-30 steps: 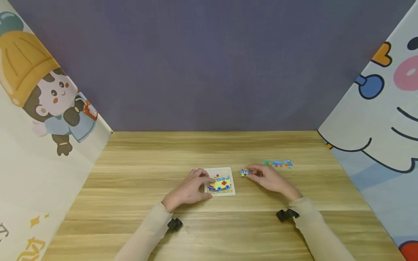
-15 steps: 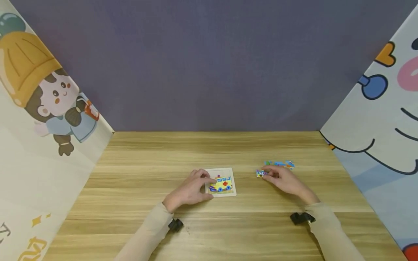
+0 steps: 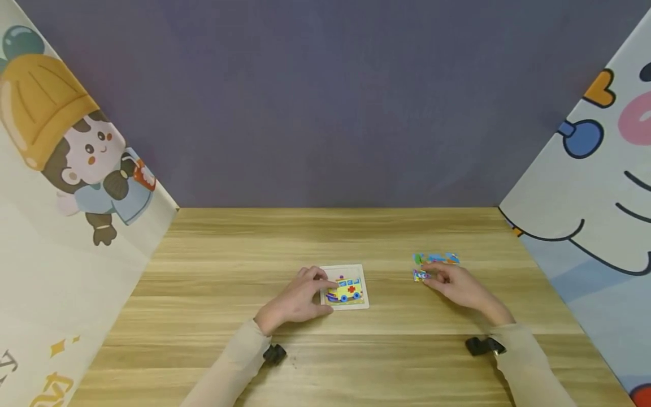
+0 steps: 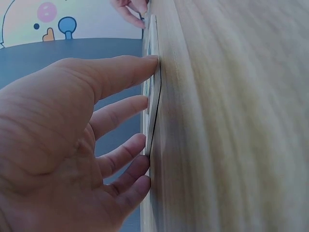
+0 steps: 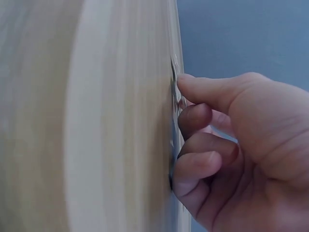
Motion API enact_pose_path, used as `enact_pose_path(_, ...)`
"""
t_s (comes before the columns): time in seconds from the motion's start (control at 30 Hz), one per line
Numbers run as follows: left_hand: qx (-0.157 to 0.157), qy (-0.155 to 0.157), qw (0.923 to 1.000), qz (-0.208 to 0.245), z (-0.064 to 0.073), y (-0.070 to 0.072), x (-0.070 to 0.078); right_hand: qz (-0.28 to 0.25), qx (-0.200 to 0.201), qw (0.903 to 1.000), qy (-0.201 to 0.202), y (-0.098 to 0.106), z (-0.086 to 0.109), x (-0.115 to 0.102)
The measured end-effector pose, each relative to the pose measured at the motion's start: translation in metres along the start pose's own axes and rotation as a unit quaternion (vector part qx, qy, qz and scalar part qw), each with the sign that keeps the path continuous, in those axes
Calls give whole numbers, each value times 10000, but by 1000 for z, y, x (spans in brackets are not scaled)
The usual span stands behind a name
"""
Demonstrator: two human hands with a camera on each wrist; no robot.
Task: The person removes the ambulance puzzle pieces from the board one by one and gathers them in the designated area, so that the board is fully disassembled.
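In the head view a square wooden puzzle board (image 3: 363, 285) lies mid-table, its picture of a yellow ambulance (image 3: 350, 289) partly covered by fingers. My left hand (image 3: 300, 297) rests at its left side, thumb at the near edge and one finger over the picture. In the left wrist view, thumb and fingertips touch the thin board (image 4: 153, 96) with fingers loosely spread. To the right, my right hand (image 3: 460, 285) pinches a small colourful puzzle piece (image 3: 419, 276) close over the table. The right wrist view shows the thumb at tabletop level and the other fingers curled.
Several mostly blue puzzle pieces (image 3: 434, 258) lie in a row just beyond my right hand. The wood-grain table (image 3: 244, 243) ends at a dark back wall (image 3: 325, 102), with cartoon-printed panels on both sides.
My right hand has moved to the right, away from the board, carrying the small puzzle piece to just in front of the row of pieces. My left hand stays at the board.
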State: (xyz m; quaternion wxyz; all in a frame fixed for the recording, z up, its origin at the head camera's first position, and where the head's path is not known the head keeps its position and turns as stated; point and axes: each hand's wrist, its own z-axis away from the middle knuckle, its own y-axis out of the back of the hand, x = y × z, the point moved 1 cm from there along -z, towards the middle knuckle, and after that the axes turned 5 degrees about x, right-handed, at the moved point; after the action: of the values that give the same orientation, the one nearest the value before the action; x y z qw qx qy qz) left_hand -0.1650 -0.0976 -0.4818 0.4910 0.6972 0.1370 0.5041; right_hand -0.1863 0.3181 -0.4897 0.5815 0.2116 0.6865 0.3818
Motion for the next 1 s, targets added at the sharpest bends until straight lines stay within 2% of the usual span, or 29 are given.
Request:
enact_pose_path(0.3,52,-74,9999,-71,-1,-1,-1,41,18,9996,-269,5,4,3)
enact_pose_path(1.0,61,-74,9999,-65,0,-1,-1,-61,18,9985,-551,5,3,2)
